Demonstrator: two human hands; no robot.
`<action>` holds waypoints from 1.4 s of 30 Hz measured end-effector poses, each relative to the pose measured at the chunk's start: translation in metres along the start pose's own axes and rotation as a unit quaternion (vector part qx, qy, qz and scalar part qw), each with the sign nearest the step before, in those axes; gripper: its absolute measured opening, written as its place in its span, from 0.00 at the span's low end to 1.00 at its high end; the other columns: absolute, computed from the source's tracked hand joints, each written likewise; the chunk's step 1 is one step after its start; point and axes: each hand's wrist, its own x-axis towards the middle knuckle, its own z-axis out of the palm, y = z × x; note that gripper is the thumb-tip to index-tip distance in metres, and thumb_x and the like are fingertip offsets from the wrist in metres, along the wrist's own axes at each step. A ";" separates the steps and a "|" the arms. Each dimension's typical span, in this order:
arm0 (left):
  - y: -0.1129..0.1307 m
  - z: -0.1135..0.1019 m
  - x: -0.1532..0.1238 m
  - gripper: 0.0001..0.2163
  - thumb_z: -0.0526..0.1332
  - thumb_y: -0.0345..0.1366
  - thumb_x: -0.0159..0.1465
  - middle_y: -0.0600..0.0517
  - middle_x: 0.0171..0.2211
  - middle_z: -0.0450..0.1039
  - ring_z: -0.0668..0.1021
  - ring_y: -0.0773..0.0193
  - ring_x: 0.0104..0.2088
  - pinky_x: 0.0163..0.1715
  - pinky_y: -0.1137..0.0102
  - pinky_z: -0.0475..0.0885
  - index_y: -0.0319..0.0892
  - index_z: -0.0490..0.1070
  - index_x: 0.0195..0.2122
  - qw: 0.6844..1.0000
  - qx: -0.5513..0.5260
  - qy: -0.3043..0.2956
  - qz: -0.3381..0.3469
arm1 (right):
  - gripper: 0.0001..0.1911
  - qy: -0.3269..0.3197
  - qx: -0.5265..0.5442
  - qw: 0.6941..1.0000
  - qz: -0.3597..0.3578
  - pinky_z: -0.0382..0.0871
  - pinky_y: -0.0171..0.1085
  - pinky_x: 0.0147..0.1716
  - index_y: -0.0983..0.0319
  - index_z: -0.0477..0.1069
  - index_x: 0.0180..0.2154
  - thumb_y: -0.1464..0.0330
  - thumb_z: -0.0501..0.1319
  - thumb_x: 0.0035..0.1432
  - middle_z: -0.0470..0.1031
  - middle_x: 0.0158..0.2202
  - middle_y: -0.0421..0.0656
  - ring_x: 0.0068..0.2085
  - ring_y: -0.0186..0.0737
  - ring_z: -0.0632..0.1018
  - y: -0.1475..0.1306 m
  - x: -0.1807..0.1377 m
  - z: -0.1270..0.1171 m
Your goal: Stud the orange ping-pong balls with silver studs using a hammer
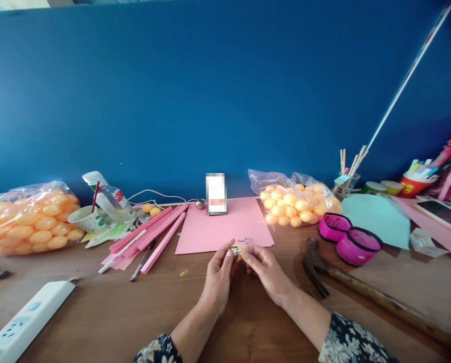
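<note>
A hammer [376, 297] is laid near two magenta bands [357, 254] on the desk [108, 317]; a white power strip [30, 318] is seen at left.

Over a brown wooden tabletop [149, 302], a person in dark floral sleeves [356, 339] grips a small orange-yellow ball with a silvery metallic part [236, 252] in the left hand [218, 276], while the right hand [266, 269] brings its fingertips to the ball's side, their grip too small to make out. Beyond, small silver pieces [245, 240] dot flat pink paper [213, 232] toward the back edge, where an upright phone [216, 194] stands between two clear plastic bags of orange balls [32, 222]. A wooden-handled claw hammer [361, 287] slants toward the near right corner.
</note>
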 end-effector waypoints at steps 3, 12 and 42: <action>0.000 0.001 0.000 0.19 0.61 0.39 0.56 0.47 0.43 0.73 0.74 0.60 0.43 0.47 0.64 0.68 0.43 0.68 0.49 1.000 -0.002 -0.002 0.001 | 0.12 0.000 -0.004 1.000 0.000 0.58 0.32 0.26 0.62 0.67 0.28 0.60 0.60 0.54 0.64 0.23 0.36 0.26 0.31 0.63 0.001 0.000 0.000; 0.007 0.001 0.000 0.23 0.64 0.35 0.54 0.46 0.44 0.72 0.74 0.62 0.43 0.46 0.67 0.68 0.42 0.65 0.51 0.999 0.024 0.021 0.037 | 0.10 -0.002 0.091 0.995 0.042 0.59 0.30 0.28 0.61 0.67 0.30 0.61 0.60 0.54 0.64 0.25 0.36 0.27 0.30 0.64 0.003 0.000 -0.002; 0.018 -0.007 0.011 0.10 0.61 0.28 0.57 0.47 0.38 0.75 0.78 0.64 0.38 0.38 0.72 0.74 0.38 0.69 0.41 0.979 -0.184 0.043 -0.073 | 0.10 0.009 0.091 0.994 0.061 0.58 0.31 0.29 0.61 0.65 0.30 0.61 0.59 0.55 0.63 0.25 0.36 0.27 0.30 0.64 0.007 0.002 -0.004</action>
